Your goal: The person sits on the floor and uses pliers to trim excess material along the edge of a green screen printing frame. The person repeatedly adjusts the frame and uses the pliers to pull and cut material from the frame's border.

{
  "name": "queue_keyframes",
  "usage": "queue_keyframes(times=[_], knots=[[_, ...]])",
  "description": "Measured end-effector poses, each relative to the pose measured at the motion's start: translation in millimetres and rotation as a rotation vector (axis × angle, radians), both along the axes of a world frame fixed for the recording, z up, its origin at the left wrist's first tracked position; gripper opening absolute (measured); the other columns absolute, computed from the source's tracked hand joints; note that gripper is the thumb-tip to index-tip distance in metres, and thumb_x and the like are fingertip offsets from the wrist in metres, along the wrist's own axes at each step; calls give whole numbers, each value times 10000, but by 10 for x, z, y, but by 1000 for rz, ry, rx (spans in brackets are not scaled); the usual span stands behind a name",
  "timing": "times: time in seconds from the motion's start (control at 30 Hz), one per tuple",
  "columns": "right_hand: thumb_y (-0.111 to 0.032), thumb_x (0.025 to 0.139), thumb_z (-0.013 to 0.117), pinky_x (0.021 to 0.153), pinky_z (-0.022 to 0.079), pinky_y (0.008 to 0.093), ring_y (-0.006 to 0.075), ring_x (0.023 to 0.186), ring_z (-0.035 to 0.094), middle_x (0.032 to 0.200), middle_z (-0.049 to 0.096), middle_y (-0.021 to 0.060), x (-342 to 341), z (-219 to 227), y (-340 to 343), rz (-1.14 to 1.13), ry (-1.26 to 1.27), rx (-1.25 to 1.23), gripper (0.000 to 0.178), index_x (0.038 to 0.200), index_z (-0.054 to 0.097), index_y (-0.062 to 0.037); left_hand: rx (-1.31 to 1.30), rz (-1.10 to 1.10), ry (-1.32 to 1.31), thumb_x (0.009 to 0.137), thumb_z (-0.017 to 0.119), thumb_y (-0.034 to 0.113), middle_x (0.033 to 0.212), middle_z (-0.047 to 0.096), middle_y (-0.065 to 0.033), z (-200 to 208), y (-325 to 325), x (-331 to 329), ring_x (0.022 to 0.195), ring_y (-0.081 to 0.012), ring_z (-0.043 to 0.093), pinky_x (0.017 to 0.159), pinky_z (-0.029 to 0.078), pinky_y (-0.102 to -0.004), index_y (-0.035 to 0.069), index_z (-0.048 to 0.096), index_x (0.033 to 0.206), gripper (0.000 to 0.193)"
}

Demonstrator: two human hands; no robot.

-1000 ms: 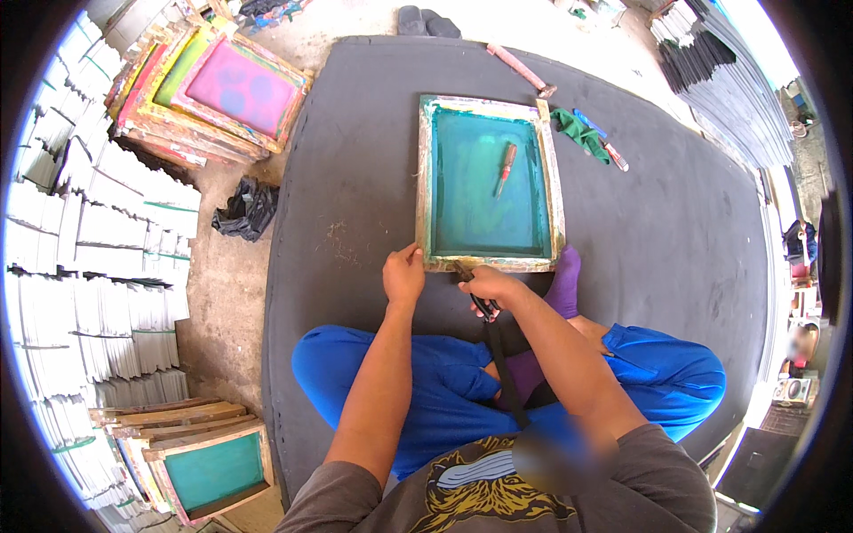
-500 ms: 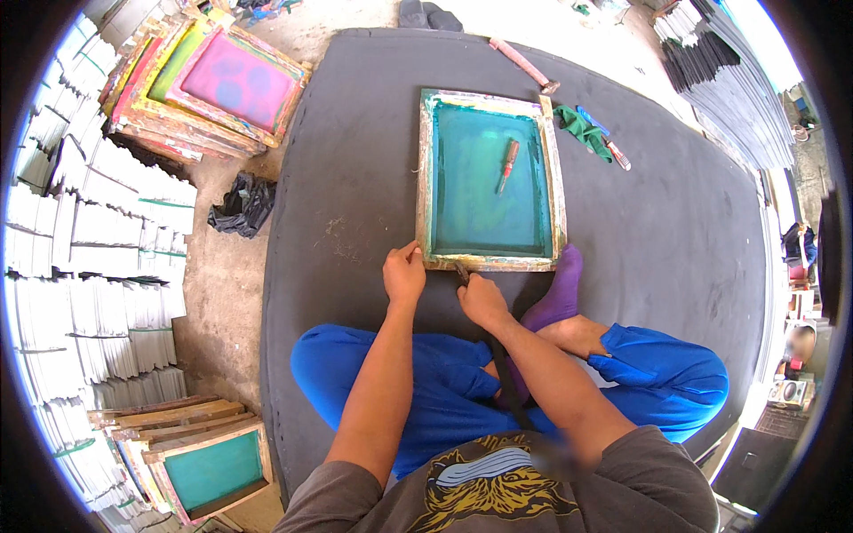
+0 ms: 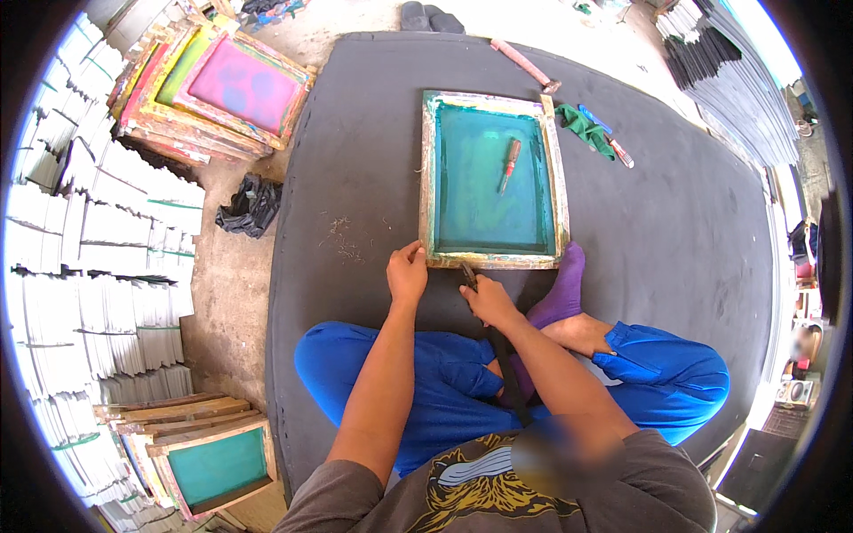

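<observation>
A screen-printing frame (image 3: 494,261) with paint-stained wooden sides and teal mesh lies flat before me. My left hand (image 3: 408,274) pinches its near left corner. In my right hand (image 3: 488,300) is a dark hand tool (image 3: 469,277) that looks like pliers, its tip against the middle of the frame's near edge. The jaws are too small to make out. A screwdriver (image 3: 509,166) with a reddish handle rests on the mesh. My foot in a purple sock (image 3: 563,286) touches the near right corner.
Across the dark mat (image 3: 355,160) lie a hammer (image 3: 526,66), a green cloth (image 3: 584,131) and a blue-and-red tool (image 3: 608,136). More frames (image 3: 240,84) are stacked at far left, others (image 3: 218,462) at near left. A black plastic bag (image 3: 251,206) sits beside white bundles (image 3: 115,311).
My right hand has shifted slightly right and its grip has loosened a little around the dark tool. My left hand stays on the corner. The whole view has drifted slightly.
</observation>
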State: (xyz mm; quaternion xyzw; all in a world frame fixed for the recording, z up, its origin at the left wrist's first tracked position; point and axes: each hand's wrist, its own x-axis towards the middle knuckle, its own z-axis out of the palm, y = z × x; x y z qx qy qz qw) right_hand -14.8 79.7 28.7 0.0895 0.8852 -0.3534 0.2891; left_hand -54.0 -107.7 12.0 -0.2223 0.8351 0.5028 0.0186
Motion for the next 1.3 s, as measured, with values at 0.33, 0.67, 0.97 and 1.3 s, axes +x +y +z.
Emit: queue_keyframes(times=[0.33,0.67,0.97,1.3], knots=[[-350,1000,580,771,559,545,464,825,711,866,695,329,-330,130,83,331,-50,166,489,941,670,127,67,30,10,927,677,215,997,699,-186,-120,13,-24,925,-316,697,868,532,-414,39,748,1159,300],[-427,990,590,690,572,507,430,778,714,868,690,318,-208,215,83,283,-158,124,552,934,655,118,73,17,43,920,675,234,986,700,-207,-120,17,-31,918,-350,692,855,532,-433,25,748,1145,316],[-205,939,651,433,596,473,365,608,700,721,647,248,-290,224,155,114,-341,-65,365,963,603,156,102,30,40,909,683,235,975,698,-221,-198,13,-46,913,-361,693,857,535,-439,13,749,1138,326],[-143,900,647,459,597,469,322,576,687,802,669,239,-547,182,66,209,-358,82,338,1042,589,158,116,23,17,906,690,256,999,689,-228,-183,15,-44,943,-372,686,866,531,-444,25,750,1145,338]])
